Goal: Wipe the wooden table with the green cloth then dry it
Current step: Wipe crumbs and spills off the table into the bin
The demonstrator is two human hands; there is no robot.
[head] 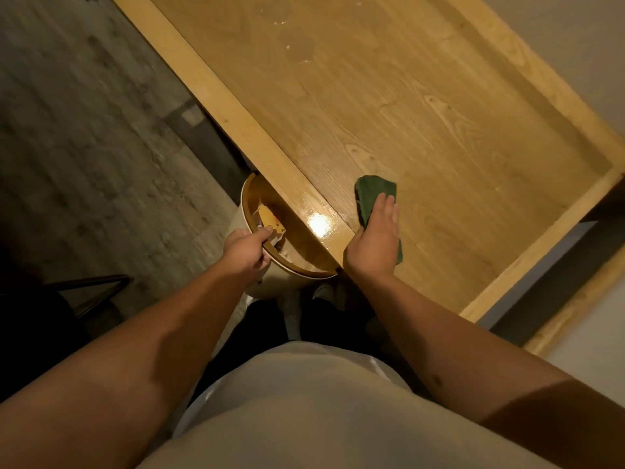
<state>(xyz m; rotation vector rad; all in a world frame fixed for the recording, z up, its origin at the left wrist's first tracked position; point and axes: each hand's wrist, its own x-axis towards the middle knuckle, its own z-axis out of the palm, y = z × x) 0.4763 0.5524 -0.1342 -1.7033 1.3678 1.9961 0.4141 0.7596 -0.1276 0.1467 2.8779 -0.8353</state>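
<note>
1. The desk [422, 106] fills most of my view, a wooden top with a paler raised border. I stand at its near corner, which suits sweeping from the edge inward. Faint wet patches [294, 45] glisten far up the surface, so I judge wiping is under way and drying has not begun.
2. A round bin [257, 265] sits on the floor, tucked half under the desk edge, probably to catch whatever gets pushed off. The desk hides its far half, and the yellowish scraps inside are too dim to identify.
3. My right hand [373, 242] lies flat on the cloth with fingers straight and together, pressing down rather than clutching, which spreads pressure for a wipe.
4. My left hand [247, 250] curls round the bin's near rim, apparently steadying it; its fingertips are hidden behind the rim.
5. The green cloth [370, 194] lies on the desk just inside the near border, partly covered by my palm, so its full shape is unclear.
6. A bright glare spot [319, 225] washes out the border beside the cloth.
</note>
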